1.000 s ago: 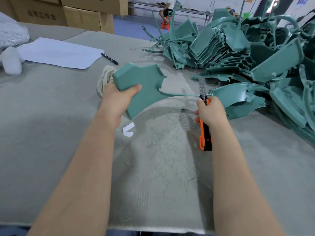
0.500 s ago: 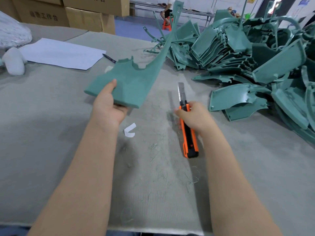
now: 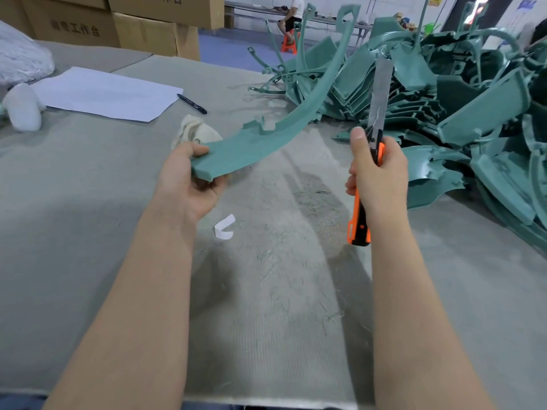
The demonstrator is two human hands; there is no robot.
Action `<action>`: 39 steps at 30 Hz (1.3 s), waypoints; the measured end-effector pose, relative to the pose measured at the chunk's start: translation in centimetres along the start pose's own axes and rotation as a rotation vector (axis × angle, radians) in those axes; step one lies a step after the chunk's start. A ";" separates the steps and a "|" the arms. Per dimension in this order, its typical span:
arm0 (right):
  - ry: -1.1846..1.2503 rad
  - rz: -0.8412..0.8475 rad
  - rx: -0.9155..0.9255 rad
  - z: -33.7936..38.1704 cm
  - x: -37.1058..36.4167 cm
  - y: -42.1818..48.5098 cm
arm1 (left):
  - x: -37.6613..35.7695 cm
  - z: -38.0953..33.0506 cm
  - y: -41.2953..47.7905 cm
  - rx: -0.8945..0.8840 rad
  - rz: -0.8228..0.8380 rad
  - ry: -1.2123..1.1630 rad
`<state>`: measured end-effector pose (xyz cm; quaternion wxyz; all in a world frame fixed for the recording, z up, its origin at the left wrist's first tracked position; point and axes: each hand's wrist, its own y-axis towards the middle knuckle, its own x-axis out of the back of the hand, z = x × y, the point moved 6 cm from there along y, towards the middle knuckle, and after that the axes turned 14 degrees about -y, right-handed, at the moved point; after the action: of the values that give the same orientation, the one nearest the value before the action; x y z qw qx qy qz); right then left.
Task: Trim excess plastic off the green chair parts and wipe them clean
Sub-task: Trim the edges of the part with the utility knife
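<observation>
Green shavings (image 3: 310,199) on the table (image 3: 88,217) suggest trimming is under way. The left hand (image 3: 189,179) grips one part (image 3: 266,137) held above the table; the right hand (image 3: 376,170) clasps a knife (image 3: 379,96), blade up, clear of the part. A rag (image 3: 195,133) lies behind; wiping and a big pile (image 3: 473,108) likely remain.

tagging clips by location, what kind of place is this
Most likely a factory finishing area for moulded plastic. A big pile of green chair parts lies on a felt-covered table, cartons are stacked behind it, and a knife is out for trimming.
</observation>
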<state>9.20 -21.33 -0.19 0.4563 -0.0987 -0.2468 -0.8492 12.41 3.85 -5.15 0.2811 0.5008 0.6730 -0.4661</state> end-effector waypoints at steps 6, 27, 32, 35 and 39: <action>0.095 -0.034 0.066 1.7 -1.7 -1.2 | -0.7 0.4 -0.6 -0.040 0.020 0.157; 0.115 -0.013 0.031 0.2 0.1 0.0 | -0.5 0.3 -0.9 -0.058 0.011 0.300; 0.204 0.083 0.005 0.3 0.0 -0.2 | -0.1 0.1 -0.5 -0.062 0.000 0.293; 0.223 0.085 -0.016 0.2 -0.1 -0.2 | -0.2 0.1 -0.5 -0.062 0.006 0.295; 0.189 0.059 -0.040 -0.1 -0.1 -0.1 | -0.2 0.0 -0.4 -0.076 0.002 0.288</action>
<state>9.19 -21.31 -0.34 0.5005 -0.0343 -0.1826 -0.8456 12.10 3.71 -4.83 0.2009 0.5521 0.7231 -0.3632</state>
